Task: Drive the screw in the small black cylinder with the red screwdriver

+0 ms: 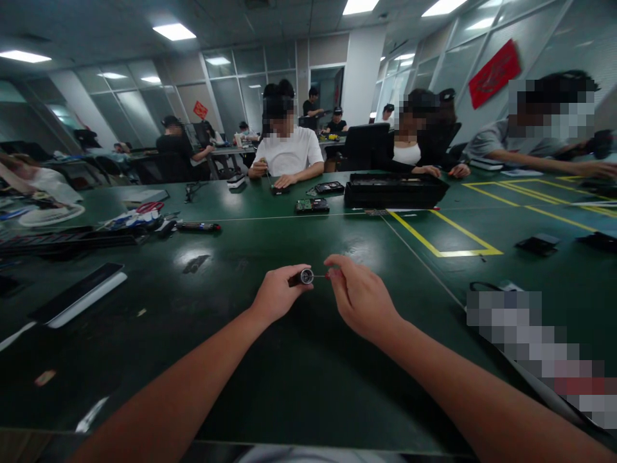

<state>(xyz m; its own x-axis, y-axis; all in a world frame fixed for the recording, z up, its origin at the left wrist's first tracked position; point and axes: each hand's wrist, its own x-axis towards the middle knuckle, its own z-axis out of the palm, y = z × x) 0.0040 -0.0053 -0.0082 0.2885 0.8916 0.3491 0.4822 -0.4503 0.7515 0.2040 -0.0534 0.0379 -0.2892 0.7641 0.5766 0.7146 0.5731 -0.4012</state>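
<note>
My left hand is closed around a small dark cylinder with a silver ring-shaped end. That round end faces me, held above the green table. From the cylinder's right side a thin metal rod with a red end reaches across to my right hand. My right fingertips pinch the rod at its red part; most of that part is hidden by the fingers. Whether the rod's tip enters the cylinder or only touches it is too small to tell.
A black-and-white flat device lies at left, near a dark pen-like tool. Across the table are a circuit board and a long black housing. Yellow tape marks the right side. Several people sit opposite.
</note>
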